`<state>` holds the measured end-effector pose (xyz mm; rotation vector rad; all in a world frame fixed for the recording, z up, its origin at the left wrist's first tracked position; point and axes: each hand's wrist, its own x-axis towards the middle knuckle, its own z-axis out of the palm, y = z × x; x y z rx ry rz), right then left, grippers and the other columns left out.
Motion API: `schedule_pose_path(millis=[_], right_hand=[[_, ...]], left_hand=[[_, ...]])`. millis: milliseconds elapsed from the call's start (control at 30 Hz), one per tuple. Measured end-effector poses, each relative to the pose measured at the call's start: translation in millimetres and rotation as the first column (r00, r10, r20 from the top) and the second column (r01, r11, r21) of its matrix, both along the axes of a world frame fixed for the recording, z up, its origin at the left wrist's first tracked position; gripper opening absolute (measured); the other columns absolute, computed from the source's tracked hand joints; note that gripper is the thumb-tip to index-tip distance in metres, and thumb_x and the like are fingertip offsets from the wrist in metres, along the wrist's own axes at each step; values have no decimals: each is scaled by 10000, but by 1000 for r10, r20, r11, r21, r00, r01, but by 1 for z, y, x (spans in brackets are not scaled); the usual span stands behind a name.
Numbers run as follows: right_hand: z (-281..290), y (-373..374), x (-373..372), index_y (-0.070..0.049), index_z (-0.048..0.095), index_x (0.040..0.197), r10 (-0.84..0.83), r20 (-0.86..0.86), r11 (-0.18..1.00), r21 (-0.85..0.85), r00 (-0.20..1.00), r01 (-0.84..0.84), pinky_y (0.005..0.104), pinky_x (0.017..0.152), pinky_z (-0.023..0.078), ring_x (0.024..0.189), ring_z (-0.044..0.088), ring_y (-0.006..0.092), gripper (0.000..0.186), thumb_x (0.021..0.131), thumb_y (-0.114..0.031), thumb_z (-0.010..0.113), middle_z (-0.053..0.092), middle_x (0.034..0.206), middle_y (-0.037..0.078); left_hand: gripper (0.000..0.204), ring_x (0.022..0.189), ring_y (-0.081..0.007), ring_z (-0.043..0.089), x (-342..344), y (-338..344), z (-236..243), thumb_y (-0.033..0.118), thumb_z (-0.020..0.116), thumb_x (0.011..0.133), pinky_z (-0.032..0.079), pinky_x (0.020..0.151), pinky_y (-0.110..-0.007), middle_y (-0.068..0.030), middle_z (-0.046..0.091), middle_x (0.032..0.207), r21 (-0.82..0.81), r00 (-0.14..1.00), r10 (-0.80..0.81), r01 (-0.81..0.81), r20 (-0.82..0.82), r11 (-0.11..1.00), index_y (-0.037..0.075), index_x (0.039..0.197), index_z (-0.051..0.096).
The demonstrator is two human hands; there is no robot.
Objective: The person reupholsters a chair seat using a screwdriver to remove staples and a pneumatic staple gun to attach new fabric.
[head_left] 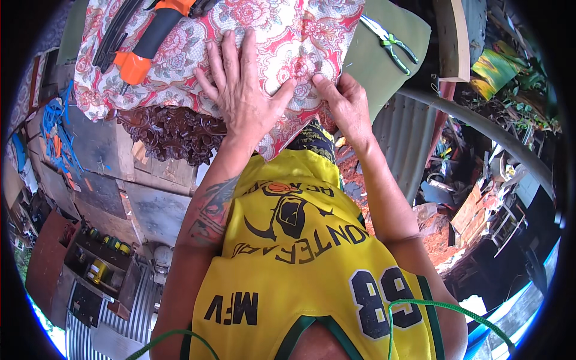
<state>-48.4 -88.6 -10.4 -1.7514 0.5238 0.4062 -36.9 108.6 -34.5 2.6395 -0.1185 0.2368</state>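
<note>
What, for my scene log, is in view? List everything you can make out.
Floral fabric: one, red and white, top centre
Tool: one, orange and black, on the fabric
Pliers: one, green and black handles, on the cushion
Cushion: one, olive green, upper right
Carved wood: one piece, dark brown, below the fabric
Straps: tangled, uncountable, blue, far left
Pipe: one, grey, right
Jersey: one, yellow, centre
Left hand: one, bare, spread on fabric
Right hand: one, bare, at fabric's right edge

The cloth (279, 37) is cream with red and grey flowers. The tool (158, 37) is orange and black, the pliers (387, 42) silver, green and black.
</note>
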Motion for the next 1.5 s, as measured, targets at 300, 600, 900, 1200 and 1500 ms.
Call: schedule_pose_path(millis=[300,600,900,1200,1500], right_hand=[[-4,1,-1,50,690,1025,-44,-2,997,64,999,45,286,679,498,759,581,81,347,984,-288,755,707,854,40],[0,2,2,44,695,1005,-39,-39,998,48,998,41,286,662,485,747,565,78,352,983,-302,756,681,824,21],[-21,-4,-2,44,699,1017,-73,-17,986,148,997,74,281,675,492,756,572,79,366,970,-311,772,691,836,25],[-21,-6,1,37,711,1016,-51,-49,984,167,997,59,286,687,501,754,593,82,350,968,-303,777,707,840,30],[-26,-11,-1,32,714,991,-20,-25,989,148,999,23,284,668,491,729,586,84,348,955,-304,798,692,803,22]], left_hand=[[776,1570,-419,222,-20,-1,-15,615,611,972,50,1234,-673,-109,377,1667,176,998,-59,52,36,983,187,1600,454],[658,1568,-433,216,-22,2,-18,596,588,996,45,1224,-699,-107,367,1671,177,995,-93,85,34,980,292,1573,502],[514,1538,-406,277,-16,4,1,444,471,1082,107,1225,-660,-124,367,1662,190,994,-111,108,5,976,295,1573,506],[536,1562,-376,284,39,10,19,377,538,1044,168,1236,-622,-128,345,1681,216,961,-276,265,22,940,334,1576,488],[651,1570,-362,278,38,6,14,389,599,1003,153,1250,-612,-115,368,1673,230,968,-245,228,46,946,228,1612,432]])
